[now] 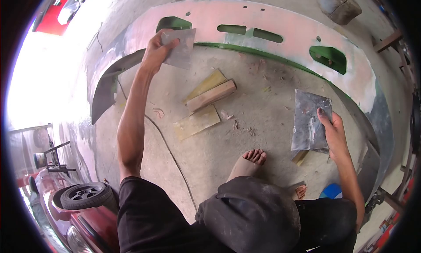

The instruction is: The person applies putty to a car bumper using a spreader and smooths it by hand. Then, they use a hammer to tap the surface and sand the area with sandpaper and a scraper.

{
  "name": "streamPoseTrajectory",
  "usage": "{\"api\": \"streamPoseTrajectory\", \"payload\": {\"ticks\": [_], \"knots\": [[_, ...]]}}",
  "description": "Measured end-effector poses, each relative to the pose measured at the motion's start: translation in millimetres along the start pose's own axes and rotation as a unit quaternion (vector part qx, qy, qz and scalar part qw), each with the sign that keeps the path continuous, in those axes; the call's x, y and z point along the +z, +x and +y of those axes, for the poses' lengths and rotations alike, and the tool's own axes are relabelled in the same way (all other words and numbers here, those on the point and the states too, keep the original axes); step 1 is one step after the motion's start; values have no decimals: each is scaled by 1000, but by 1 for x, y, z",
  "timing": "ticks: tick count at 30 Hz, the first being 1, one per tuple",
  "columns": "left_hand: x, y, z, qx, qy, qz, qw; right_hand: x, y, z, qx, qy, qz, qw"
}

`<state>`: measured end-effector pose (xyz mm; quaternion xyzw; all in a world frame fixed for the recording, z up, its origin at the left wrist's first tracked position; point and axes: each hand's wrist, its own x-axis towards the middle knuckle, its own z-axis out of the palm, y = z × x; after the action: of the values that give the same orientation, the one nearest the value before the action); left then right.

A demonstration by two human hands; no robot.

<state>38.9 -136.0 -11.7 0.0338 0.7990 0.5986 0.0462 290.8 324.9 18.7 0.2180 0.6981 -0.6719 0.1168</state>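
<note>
My left hand (pixel 157 51) is closed on a flat grey putty spreader (pixel 183 49), thumb on its near face. The spreader overlaps the upper left of a car bumper (pixel 289 22), beside a cut-out; whether it touches the surface I cannot tell. Pink filler covers much of the bumper, with green showing at its edges and openings. On the right, my right hand (pixel 337 132) grips a dark grey putty board (pixel 309 123) by its right edge, thumb on top. White and grey smears mark the board, which is held inside the bumper's curve.
A wooden block (pixel 211 96) and yellowish sheets (pixel 198 122) lie on the concrete floor among scraps. A black cable (pixel 164 136) runs along the left. A wheel (pixel 83 195) rests on a red car part (pixel 94 224) at lower left. A stone-like lump (pixel 340 7) sits at upper right.
</note>
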Motion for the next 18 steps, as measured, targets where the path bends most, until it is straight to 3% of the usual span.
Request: {"api": "streamPoseTrajectory", "payload": {"ticks": [4,10,15,17,18], "knots": [[-1,2,-3,-23,-51,26,998,-3,-1,-3,7,-20,1,1000],[1,-4,2,-28,6,-32,999,4,1,2,9,-22,-5,1000],[-2,-1,-11,-26,-49,14,998,3,0,-1,5,-28,1,1000],[21,-24,10,-81,-64,-72,992,2,1,5,18,-22,-6,1000],[40,-43,20,-47,-17,-149,988,1,3,4,21,-20,-8,1000]]}}
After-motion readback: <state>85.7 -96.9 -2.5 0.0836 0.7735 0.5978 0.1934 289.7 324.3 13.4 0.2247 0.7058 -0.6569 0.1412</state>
